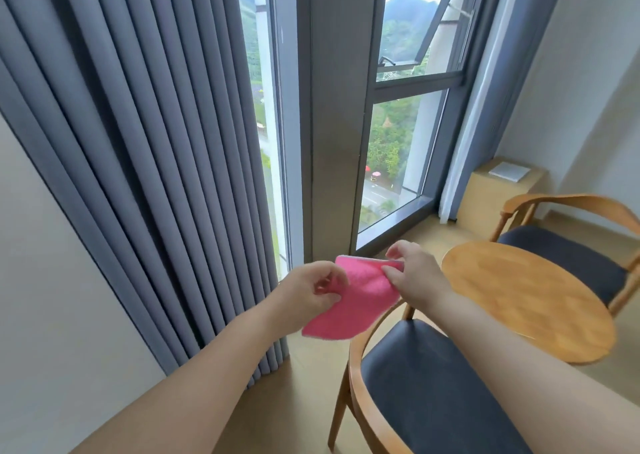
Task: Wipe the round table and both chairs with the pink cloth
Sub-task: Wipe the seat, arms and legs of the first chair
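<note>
Holding the pink cloth (353,297) up in the air, you had it stretched between both hands beside the round table (530,301), clear of every surface. Your left hand (311,292) pinched the cloth's left edge with curled fingers and thumb, and your right hand (412,273) pinched its upper right corner the same way, so the cloth hung as a loose sheet between the two grips, its lower part drooping below your left hand. I judged that you held it this way to spread or fold it into a flat pad before wiping; nothing showed the cloth touching wood yet.

Relative to the table, the cloth hung off its window-side left edge, above the curved back of the near chair (426,394), whose dark seat was tucked against the table's near rim. The far chair (568,256) stood on the table's opposite side. A grey curtain (138,142) hung well to the left of the table, and a low wooden cabinet (498,190) stood beyond it by the window (398,142).

The tabletop looked bare and untouched, so the wiping seemed still ahead.
</note>
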### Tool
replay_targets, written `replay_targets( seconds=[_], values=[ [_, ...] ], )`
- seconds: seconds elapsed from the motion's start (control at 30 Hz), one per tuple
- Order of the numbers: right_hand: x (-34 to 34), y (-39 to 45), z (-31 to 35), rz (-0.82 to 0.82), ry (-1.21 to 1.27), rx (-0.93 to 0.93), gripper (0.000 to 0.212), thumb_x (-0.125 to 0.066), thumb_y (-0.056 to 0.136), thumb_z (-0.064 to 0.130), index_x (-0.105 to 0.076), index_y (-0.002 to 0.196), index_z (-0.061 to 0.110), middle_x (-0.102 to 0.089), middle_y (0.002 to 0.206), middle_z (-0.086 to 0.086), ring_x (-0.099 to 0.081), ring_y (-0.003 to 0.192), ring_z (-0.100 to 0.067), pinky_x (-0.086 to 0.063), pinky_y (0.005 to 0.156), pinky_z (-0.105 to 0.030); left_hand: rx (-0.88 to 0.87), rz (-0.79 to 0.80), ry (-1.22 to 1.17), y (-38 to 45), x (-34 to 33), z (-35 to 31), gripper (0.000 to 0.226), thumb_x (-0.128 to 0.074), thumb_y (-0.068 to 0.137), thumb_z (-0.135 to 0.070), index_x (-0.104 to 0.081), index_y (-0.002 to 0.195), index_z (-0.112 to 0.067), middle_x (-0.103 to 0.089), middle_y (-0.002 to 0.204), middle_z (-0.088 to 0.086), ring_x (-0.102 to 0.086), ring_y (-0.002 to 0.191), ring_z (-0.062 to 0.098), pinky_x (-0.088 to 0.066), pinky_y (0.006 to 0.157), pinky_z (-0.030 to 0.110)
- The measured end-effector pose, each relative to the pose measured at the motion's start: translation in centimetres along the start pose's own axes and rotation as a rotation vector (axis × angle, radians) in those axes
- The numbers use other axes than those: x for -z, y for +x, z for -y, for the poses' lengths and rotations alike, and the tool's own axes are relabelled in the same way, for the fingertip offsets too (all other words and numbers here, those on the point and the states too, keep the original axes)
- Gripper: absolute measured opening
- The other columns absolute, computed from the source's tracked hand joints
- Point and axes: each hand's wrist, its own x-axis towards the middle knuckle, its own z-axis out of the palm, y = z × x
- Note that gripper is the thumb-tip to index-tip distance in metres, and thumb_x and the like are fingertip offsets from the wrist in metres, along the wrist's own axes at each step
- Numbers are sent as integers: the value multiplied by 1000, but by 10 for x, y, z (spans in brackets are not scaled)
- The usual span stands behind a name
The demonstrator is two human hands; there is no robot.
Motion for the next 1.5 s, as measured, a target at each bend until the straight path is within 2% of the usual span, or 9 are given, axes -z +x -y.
replay_targets(
  seconds=[0.17, 0.33, 0.4, 0.5, 0.7, 0.8, 0.9, 1.07, 1.5],
  values=[
    [-6, 38, -26, 147, -68, 41, 26, -51, 96, 27, -60, 117, 15, -53, 120, -4, -56, 105, -20, -44, 95, -36, -21, -75, 19, 65, -6, 2, 40, -60, 85, -6, -60, 91, -46, -62, 89, -17, -59, 85, 1, -46, 72, 11],
    [-12, 60, -32, 350, 156, 135, 49, -42, 84, 66, -56, 117, 33, -66, 107, 10, -60, 99, -10, -52, 84, -33, -28, -38, 87, 119, 0, 13, 45, -60, 86, -8, -53, 94, -51, -66, 88, -17, -60, 84, 1, -46, 74, 20],
    [-23, 74, -34, 417, 100, 178, 40, -54, 82, 54, -51, 120, 40, -65, 103, 17, -60, 95, -5, -52, 80, -28, -37, -53, 125, 141, 8, 21, 40, -62, 86, -11, -53, 98, -47, -66, 87, -21, -59, 84, -2, -45, 73, 20],
    [-39, 105, -39, 335, 64, 140, 26, -60, 83, 25, -55, 105, 38, -62, 90, 16, -58, 84, -7, -51, 73, -27, -49, -38, 154, 175, 19, 38, 34, -64, 85, -13, -57, 105, -39, -69, 90, -19, -61, 84, 1, -49, 73, 20],
    [-67, 195, -56, 193, 65, -30, 23, -59, 75, 18, -53, 63, 36, -54, 59, 15, -47, 56, -3, -34, 49, -17, -257, -28, 325, 281, 47, 92, 10, -67, 84, -14, -70, 93, -18, -67, 80, -7, -59, 73, 13, -51, 67, 25],
    [-82, 251, -66, 116, 53, -166, 12, -62, 73, 13, -54, 65, 15, -50, 58, 8, -45, 56, -9, -35, 52, -25, -289, 35, 299, 344, 58, 131, 7, -65, 87, -20, -69, 90, -16, -64, 83, -4, -56, 76, 14, -46, 66, 17],
    [-90, 299, -70, 38, 72, -288, 9, -64, 72, 10, -58, 67, 14, -53, 58, 9, -47, 53, -4, -36, 49, -22, -275, 127, 271, 401, 74, 162, 12, -65, 88, -27, -65, 95, -18, -57, 91, -9, -52, 81, 8, -36, 66, 5],
    [-91, 344, -70, -47, 84, -409, 10, -73, 76, 15, -66, 83, 16, -65, 80, -1, -59, 77, -17, -48, 69, -34, -243, 342, 184, 476, 89, 185, 8, -65, 88, -28, -61, 91, -21, -63, 87, -10, -58, 79, 4, -43, 63, 7],
    [-60, 366, -153, -148, -17, -620, 26, -72, 82, 29, -65, 74, 6, -63, 74, -12, -58, 72, -27, -46, 65, -44, -428, 645, 163, 596, 7, 174, 13, -67, 86, -22, -56, 83, -27, -62, 87, -7, -60, 82, 10, -48, 73, 18]
  ],
)
